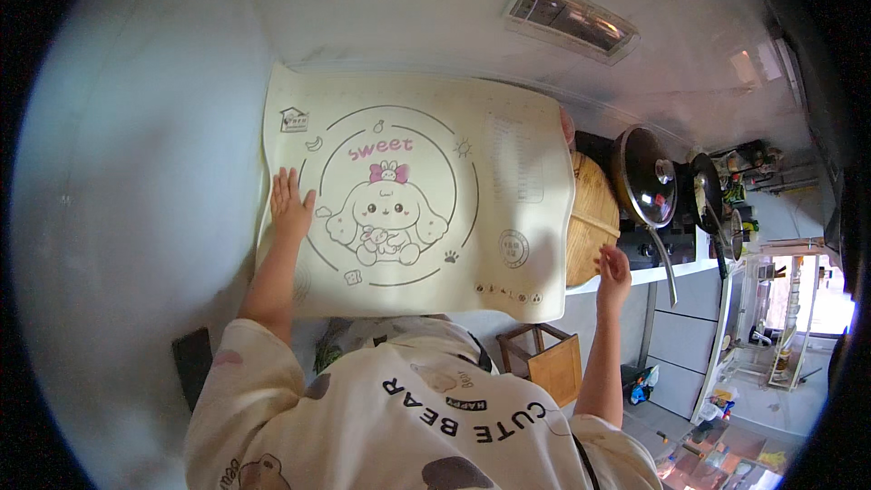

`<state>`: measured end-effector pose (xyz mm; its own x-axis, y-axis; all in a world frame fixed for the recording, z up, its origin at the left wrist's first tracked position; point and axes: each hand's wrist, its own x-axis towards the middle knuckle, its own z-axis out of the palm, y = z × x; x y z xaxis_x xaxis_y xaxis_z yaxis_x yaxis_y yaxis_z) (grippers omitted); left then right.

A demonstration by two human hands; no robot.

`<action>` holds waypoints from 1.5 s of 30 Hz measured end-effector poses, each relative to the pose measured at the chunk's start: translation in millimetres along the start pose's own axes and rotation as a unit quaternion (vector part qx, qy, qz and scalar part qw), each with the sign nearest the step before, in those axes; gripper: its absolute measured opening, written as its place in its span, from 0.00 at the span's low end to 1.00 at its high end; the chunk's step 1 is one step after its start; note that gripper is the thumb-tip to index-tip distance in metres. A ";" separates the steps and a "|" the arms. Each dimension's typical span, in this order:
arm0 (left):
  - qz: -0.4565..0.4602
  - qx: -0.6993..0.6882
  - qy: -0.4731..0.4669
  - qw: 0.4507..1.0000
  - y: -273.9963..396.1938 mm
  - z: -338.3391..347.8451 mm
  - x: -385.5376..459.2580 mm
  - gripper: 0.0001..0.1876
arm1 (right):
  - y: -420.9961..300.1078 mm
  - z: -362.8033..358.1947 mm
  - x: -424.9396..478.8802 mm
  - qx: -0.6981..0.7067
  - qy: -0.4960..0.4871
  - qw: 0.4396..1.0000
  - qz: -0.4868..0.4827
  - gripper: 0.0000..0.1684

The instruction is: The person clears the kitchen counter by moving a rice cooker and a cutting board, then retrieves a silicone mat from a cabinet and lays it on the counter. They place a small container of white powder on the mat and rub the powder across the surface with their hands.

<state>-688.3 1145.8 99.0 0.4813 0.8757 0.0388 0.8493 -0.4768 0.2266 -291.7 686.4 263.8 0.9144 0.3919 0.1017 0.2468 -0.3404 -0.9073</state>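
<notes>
A large cream kneading mat (408,95) printed with a cartoon dog-like animal, rings and writing is spread over the counter before me. My left hand (291,207) lies palm down on the mat's left part, fingers spread, holding nothing. Off the mat's right edge, my right hand (614,269) is by the lower right rim of a round wooden lid or board (590,218), its fingers partly curled. Whether that hand touches the wood cannot be told. The mat's right edge meets or overlaps the left side of the wood.
Beyond the wood stand a lidded pan (645,177) and a dark frying pan (704,190), on or beside the stove (633,252). Their handles point towards my side. A wooden stool (554,364) is below the counter. A wall rises at the left; a socket-like recessed panel (571,19) is behind.
</notes>
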 end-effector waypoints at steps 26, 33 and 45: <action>0.178 0.076 0.016 0.981 75.9 -8.2 -46.1 0.29 | 36.7 7.9 -126.2 0.029 -0.074 0.984 0.160 0.11; 0.198 0.102 -0.009 0.975 72.6 10.3 -42.8 0.25 | 22.1 28.9 -111.8 0.041 -0.100 0.984 0.142 0.11; 0.121 -0.102 -0.260 0.953 72.1 -22.3 -6.8 0.26 | 7.3 25.0 -115.3 0.087 -0.073 0.987 0.111 0.09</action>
<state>-635.2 1107.1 136.8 0.7442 0.5609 -0.3627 0.6665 -0.5884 0.4578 -403.4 660.1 235.2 0.8809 0.4473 -0.1550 -0.0247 -0.2837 -0.9586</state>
